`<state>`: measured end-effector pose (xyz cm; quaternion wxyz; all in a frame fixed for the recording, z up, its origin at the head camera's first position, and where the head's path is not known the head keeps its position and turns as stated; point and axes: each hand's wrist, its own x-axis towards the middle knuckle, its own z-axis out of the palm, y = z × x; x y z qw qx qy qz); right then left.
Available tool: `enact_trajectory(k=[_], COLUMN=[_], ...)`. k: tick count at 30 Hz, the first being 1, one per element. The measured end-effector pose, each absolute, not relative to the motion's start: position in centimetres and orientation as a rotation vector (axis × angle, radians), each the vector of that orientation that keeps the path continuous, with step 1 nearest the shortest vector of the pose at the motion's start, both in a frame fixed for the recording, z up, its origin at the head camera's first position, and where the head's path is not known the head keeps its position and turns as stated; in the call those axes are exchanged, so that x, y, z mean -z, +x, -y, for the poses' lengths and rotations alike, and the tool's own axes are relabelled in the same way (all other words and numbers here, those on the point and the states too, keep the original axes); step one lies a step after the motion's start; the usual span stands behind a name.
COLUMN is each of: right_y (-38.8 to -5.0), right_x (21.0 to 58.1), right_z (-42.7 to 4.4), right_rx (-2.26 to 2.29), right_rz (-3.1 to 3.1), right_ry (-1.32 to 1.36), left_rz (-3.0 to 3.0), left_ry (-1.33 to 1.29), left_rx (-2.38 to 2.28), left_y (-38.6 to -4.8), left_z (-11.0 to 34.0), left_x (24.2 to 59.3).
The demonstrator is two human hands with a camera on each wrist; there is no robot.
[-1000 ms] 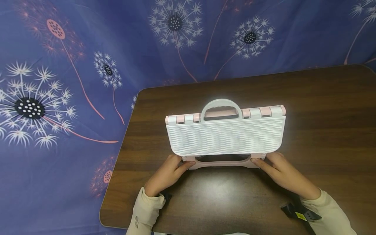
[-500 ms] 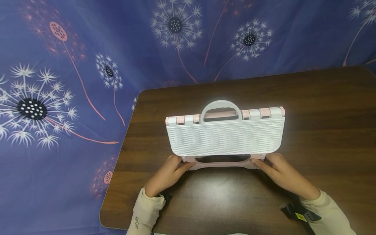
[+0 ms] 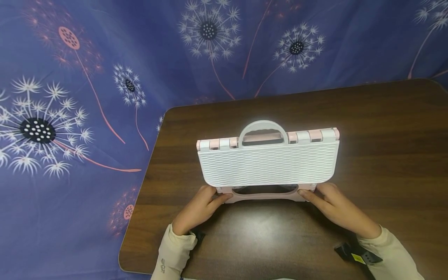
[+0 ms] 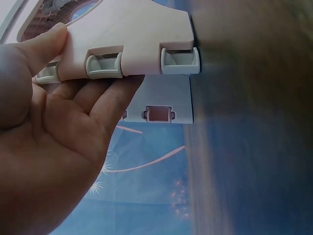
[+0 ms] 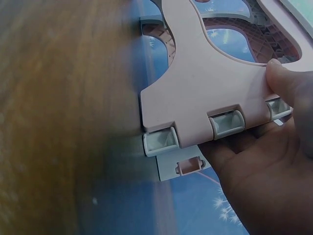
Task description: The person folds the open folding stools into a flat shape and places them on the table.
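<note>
Cream sleeves (image 3: pixel 173 251) reach in from the near edge of the worktop (image 3: pixel 385 155), and the right wrist has a black strap (image 3: pixel 372 257) with a yellow label. The left grip (image 3: pixel 197 208) is pinching, thumb on the pink face, fingers tucked behind it. The right grip (image 3: pixel 339 206) is basically a mirror image, pinching the other end. Between them sits the folded plastic piece (image 3: pixel 268 165), roughly mid-depth on the worktop, closer to the far left corner than the far right one. Can't tell if its underside touches.

Nearest part is a smooth pink panel (image 3: pixel 266 196) with a long rounded cutout; the wrist views show chunky white clips (image 4: pixel 181 68) in squarish notches. Then a bright white panel (image 3: pixel 245 171), wavy ribbed texture, rounded near corners, then pink and white hinge blocks (image 3: pixel 304 137) and an arched handle (image 3: pixel 262 124). The worktop is dark wood-grain with rounded corners. Beyond its far edge: blue cloth (image 3: pixel 150 35) with white and pink dandelions.
</note>
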<state>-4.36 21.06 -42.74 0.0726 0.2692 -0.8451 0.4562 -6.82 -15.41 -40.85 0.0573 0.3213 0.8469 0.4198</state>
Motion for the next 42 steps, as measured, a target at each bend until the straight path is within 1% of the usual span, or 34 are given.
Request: enact_trajectory(k=[42], right_y=[-4.29], right_x=[42.52], right_z=[-21.07], right_rx=[-1.373], right_rz=[2.535], right_ry=[0.83], left_rz=[-2.564], left_ry=[0.993], left_rx=[-1.255], left_y=[-6.83], left_z=[15.48], left_x=[40.76])
